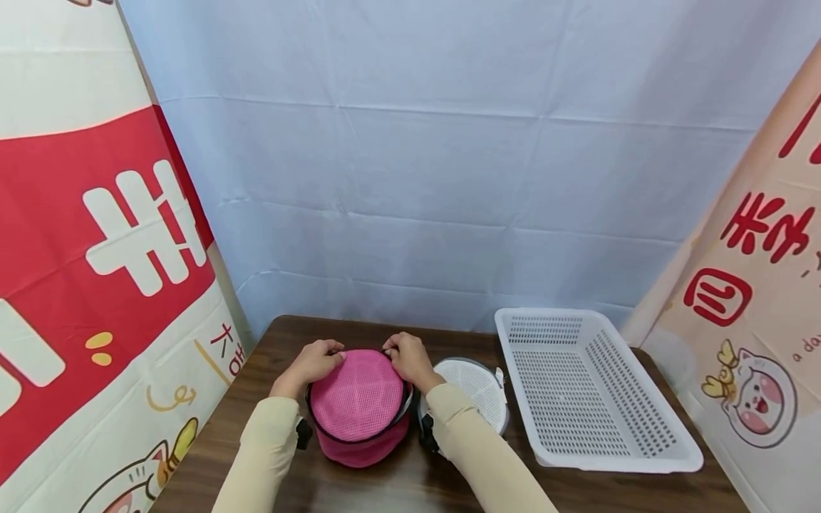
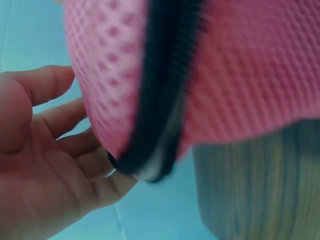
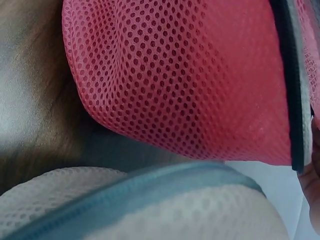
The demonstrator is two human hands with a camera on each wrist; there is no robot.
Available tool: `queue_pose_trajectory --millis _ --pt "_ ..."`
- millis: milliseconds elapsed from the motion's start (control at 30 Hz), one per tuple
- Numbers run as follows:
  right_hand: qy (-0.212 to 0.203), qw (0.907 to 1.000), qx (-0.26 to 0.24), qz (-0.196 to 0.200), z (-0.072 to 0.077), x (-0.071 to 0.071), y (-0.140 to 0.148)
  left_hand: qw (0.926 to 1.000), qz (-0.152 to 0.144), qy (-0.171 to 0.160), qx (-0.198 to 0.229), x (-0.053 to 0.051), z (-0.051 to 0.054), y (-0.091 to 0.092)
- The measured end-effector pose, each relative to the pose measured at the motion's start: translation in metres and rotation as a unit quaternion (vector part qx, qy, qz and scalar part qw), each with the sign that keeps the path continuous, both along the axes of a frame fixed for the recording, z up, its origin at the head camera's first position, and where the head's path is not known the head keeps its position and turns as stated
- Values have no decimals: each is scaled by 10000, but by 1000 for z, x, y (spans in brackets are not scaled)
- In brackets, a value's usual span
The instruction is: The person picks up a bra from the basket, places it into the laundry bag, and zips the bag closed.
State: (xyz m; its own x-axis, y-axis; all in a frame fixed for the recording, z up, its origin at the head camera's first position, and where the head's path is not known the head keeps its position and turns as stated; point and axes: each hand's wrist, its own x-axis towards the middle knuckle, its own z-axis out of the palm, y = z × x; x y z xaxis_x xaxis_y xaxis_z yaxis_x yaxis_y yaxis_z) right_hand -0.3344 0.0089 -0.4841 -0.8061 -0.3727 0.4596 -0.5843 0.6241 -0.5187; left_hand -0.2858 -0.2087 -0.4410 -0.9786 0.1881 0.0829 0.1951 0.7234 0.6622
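Observation:
A round pink mesh laundry bag (image 1: 357, 395) with a black zipper edge sits on the table, its lid facing up. At its upper left rim my left hand (image 1: 317, 362) holds the edge, the thumb near the lid; the left wrist view shows the fingers (image 2: 75, 117) against the pink mesh. Across from it, my right hand (image 1: 410, 360) pinches the upper right rim by the zipper. Only a sliver of that hand (image 3: 312, 185) enters the right wrist view. Under the right forearm lies a white mesh bag (image 1: 474, 390) with a grey edge, partly covered by the sleeve.
To the right stands a white perforated plastic basket (image 1: 648, 399). Everything rests on a dark wooden table (image 1: 462, 491). A pale blue cloth (image 1: 410, 178) hangs behind it, with printed cloths at both sides.

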Motion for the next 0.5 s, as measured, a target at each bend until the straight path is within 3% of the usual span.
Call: queue_pose_trajectory --millis 200,500 --pt "-134 9992 -375 -4 -2 -3 0 9976 185 -630 221 -12 4 13" --pt "-483 9961 -738 30 -1 -2 -2 9960 93 -889 -70 -23 -1 33"
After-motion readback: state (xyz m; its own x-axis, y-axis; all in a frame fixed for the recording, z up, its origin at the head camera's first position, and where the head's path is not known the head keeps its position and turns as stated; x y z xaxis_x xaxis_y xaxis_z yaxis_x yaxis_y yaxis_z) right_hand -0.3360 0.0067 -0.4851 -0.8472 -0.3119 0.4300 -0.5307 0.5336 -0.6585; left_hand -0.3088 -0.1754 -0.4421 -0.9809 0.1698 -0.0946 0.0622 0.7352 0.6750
